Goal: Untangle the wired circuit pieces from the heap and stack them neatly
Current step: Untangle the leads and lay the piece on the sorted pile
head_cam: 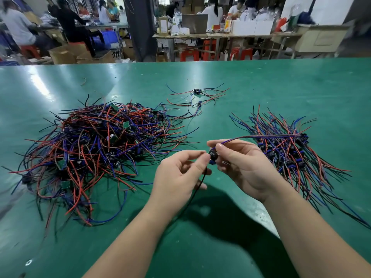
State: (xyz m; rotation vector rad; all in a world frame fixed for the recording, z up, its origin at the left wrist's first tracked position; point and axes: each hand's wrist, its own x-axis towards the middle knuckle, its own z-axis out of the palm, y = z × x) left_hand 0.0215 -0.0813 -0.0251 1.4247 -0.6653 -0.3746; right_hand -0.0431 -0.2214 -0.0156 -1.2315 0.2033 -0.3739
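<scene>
Over the near middle of the green table (261, 81), the left hand (180, 171) and right hand (239, 165) pinch one wired circuit piece (212, 156) between curled fingertips. The tangled heap (96, 153) lies left and the stack (289, 151) right, with green surface running on to the far edge.

The circuit piece (212, 157), pinched between the left hand (178, 173) and the right hand (241, 163), was mostly covered by fingertips. Only a dark body and a bit of blue showed, its parts too small to tell. Most boards in the heap (96, 149) lay buried under wires. The stack (291, 153) had wires running off the right edge. Both forearms were cut off at the bottom. The people beyond the tabletop (261, 87) were blurred.
</scene>
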